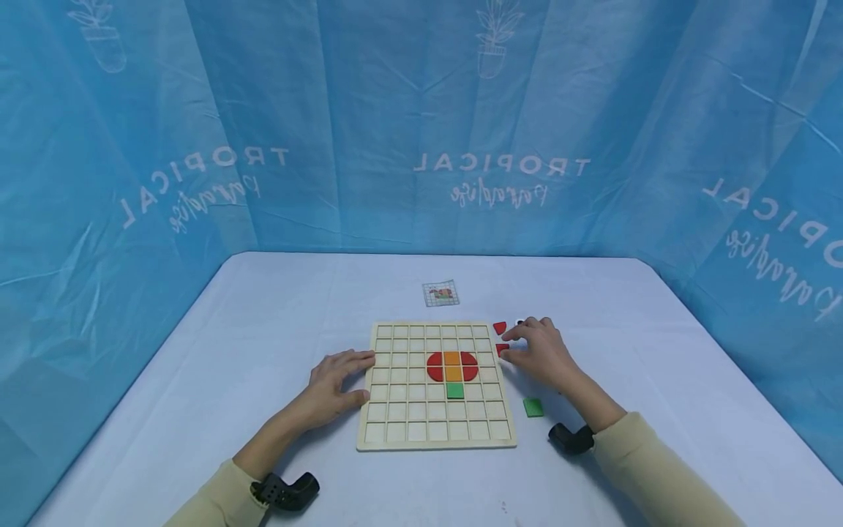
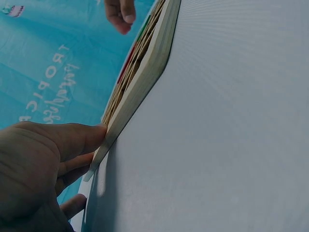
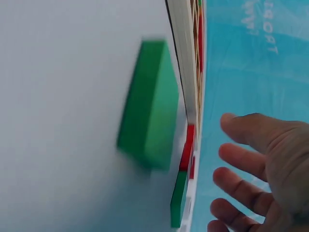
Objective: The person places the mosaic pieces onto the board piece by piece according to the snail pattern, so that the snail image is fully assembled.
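A square wooden grid board (image 1: pixel 398 391) lies on the table. Set in its cells are two orange squares (image 1: pixel 452 366), a green square (image 1: pixel 455 391) and rounded red pieces (image 1: pixel 435 367) on either side of the orange. My left hand (image 1: pixel 334 389) rests at the board's left edge, its thumb and fingertips touching the rim. Off the right edge, my right hand (image 1: pixel 541 354) hovers over loose red pieces (image 1: pixel 500 328), partly covering them. In the right wrist view its fingers (image 3: pixel 241 162) are apart and hold nothing. A loose green square (image 1: pixel 533 408) lies nearer me.
Behind the board lies a small picture card (image 1: pixel 440 293) with a grid. Another green piece (image 3: pixel 178 199) sits near the red ones in the right wrist view. A white round piece (image 1: pixel 519 322) is mostly hidden behind the right hand. Blue curtains surround the white table (image 1: pixel 296 300).
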Demonstrator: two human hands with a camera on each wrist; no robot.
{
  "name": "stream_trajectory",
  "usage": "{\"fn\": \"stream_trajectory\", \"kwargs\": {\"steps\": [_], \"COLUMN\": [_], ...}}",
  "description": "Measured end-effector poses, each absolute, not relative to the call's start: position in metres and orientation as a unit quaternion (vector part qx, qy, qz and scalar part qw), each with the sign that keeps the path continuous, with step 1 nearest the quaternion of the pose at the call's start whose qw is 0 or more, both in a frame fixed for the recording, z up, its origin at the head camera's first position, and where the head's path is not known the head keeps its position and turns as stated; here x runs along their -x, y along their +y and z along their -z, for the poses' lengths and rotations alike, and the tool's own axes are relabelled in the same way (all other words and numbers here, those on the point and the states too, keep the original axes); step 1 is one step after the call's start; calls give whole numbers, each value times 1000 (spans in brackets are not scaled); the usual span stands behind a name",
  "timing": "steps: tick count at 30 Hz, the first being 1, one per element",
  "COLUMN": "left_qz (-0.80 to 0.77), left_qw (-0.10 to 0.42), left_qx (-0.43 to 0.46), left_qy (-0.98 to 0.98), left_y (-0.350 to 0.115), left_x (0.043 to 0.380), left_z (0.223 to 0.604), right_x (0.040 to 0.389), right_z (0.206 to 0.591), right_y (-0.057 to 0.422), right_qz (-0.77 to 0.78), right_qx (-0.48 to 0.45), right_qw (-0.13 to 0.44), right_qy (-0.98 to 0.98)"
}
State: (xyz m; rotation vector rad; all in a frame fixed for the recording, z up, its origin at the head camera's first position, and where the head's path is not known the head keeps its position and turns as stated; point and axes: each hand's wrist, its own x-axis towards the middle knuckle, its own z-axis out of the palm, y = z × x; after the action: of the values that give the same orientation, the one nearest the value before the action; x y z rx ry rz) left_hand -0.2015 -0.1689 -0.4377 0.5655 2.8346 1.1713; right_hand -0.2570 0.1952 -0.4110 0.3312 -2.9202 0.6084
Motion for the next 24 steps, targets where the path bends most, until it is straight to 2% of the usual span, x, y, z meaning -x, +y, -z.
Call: {"fn": "stream_trajectory", "kwargs": {"steps": [15, 24], "left_qz": [-376, -374], "left_qw": [9, 7], "left_qx": [-184, -186], "left_qy": [908, 909], "left_y": [-168, -169], "left_x": [202, 202], "left_z": [438, 439], "right_x": [269, 279], "right_z": [423, 426], "right_y": [208, 202], "right_qz": [-167, -159], "right_qx": [-84, -92], "right_qw": [30, 37], "right_qy": [-982, -982]}}
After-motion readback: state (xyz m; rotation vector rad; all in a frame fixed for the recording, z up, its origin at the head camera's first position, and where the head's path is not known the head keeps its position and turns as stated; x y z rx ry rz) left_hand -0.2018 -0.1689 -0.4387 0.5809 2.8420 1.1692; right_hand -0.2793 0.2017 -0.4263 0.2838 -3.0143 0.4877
